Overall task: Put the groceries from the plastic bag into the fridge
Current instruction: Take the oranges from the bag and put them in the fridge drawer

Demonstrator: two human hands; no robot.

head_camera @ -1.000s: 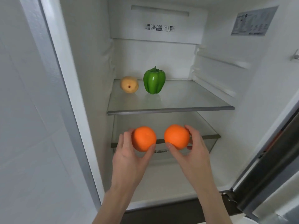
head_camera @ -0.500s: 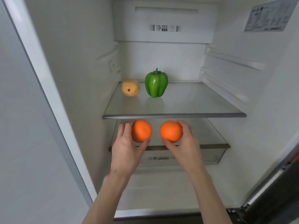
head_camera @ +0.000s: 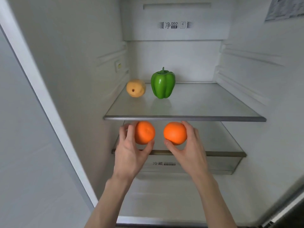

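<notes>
The fridge stands open in front of me. My left hand (head_camera: pixel 131 150) grips one orange (head_camera: pixel 145 132) and my right hand (head_camera: pixel 189 148) grips a second orange (head_camera: pixel 175 133), side by side just under the front edge of the upper glass shelf (head_camera: pixel 205 106). Both oranges hang above the lower glass shelf (head_camera: pixel 218 139). A green bell pepper (head_camera: pixel 162 84) stands upright at the back left of the upper shelf, with a yellow pear (head_camera: pixel 135 88) lying to its left. The plastic bag is out of view.
A clear drawer (head_camera: pixel 213 163) with a printed label sits beneath the lower shelf. The fridge's left wall (head_camera: pixel 74 63) and its white frame (head_camera: pixel 41 96) bound the left side. The right wall carries ribbed shelf rails (head_camera: pixel 246 63). A dark door edge (head_camera: pixel 287 208) shows at bottom right.
Both hands have carried the oranges forward and up toward the shelves. The camera has moved closer to the fridge, so the pepper and pear look larger.
</notes>
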